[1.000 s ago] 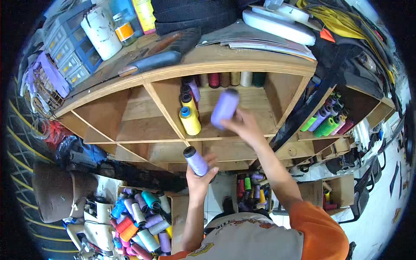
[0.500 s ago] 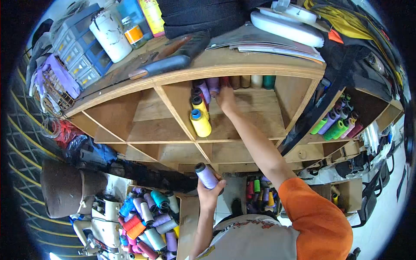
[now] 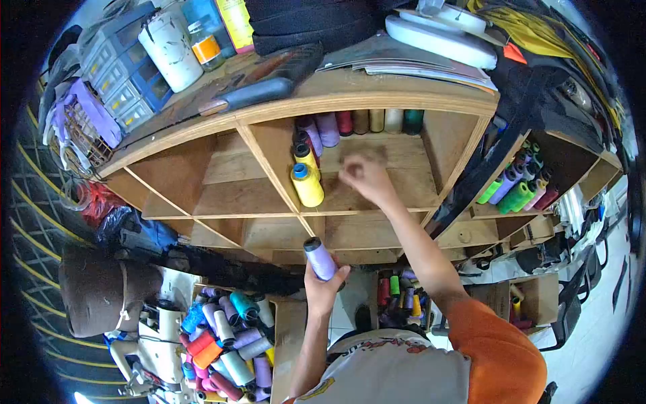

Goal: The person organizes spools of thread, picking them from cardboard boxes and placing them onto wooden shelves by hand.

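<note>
Below the shelf front, my left hand (image 3: 324, 286) is wrapped round a lilac thread spool (image 3: 321, 261) with a black top. My right hand (image 3: 365, 176) is inside the middle compartment, off the spools, its fingers curled but apart and nothing in them. Along the back wall of that compartment stand upright spools: a purple spool (image 3: 328, 130), a red spool (image 3: 344, 122), brown and cream ones, and a dark green spool (image 3: 412, 122). Down its left side runs a row ending in a yellow spool (image 3: 307, 186) with a blue top.
A box of mixed spools (image 3: 288, 343) is at lower left beside a white sewing machine (image 3: 158, 343). Another spool box (image 3: 402, 299) sits below the shelf. A dark-handled saw (image 3: 259, 93) and stacked sheets (image 3: 417, 67) lie on the wooden shelf top (image 3: 377, 89). More spools (image 3: 518, 188) stand at right.
The purple spool my right hand carried now stands at the back, left of the red one. My right hand has come back from it, empty. My left hand still holds its lilac spool.
</note>
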### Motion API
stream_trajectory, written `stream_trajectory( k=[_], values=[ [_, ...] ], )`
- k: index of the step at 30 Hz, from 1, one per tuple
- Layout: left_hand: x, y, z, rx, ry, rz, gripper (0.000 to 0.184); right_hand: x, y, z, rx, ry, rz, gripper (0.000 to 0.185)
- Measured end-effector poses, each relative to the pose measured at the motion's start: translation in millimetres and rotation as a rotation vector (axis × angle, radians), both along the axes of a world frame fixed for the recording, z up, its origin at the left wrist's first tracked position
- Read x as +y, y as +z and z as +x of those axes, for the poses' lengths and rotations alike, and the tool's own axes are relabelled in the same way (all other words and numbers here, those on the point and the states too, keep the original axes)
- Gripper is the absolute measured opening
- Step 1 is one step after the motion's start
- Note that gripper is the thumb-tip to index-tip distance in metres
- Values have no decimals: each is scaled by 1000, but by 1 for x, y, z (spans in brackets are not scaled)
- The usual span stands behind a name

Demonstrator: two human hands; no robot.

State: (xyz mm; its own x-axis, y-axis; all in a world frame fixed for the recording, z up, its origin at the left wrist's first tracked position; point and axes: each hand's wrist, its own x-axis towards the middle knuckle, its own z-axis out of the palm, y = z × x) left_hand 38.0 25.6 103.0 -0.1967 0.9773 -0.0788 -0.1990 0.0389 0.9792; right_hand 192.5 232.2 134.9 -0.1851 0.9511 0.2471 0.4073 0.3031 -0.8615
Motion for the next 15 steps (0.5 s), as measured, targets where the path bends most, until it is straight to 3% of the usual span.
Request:
stream_trajectory(
  k=[3,5,6,9,10,11,15],
  values=[
    [15,-2,2,123,-6,136,42,-73,22,14,-183,439,-201,41],
    [25,6,10,294,-13,258,45,-106,19,14,-227,553,-173,42],
    [31,-2,6,519,-81,294,59,-120,14,10,-110,503,-160,47],
    [28,35,17,673,-130,261,76,-129,2,11,18,290,-109,49],
    [32,27,18,717,-91,306,96,-125,10,16,58,243,-132,48],
    [34,21,19,628,-101,322,103,-118,17,20,98,200,-153,46],
    [27,13,22,466,-122,304,105,-45,44,24,79,-125,117,39]
  ],
)
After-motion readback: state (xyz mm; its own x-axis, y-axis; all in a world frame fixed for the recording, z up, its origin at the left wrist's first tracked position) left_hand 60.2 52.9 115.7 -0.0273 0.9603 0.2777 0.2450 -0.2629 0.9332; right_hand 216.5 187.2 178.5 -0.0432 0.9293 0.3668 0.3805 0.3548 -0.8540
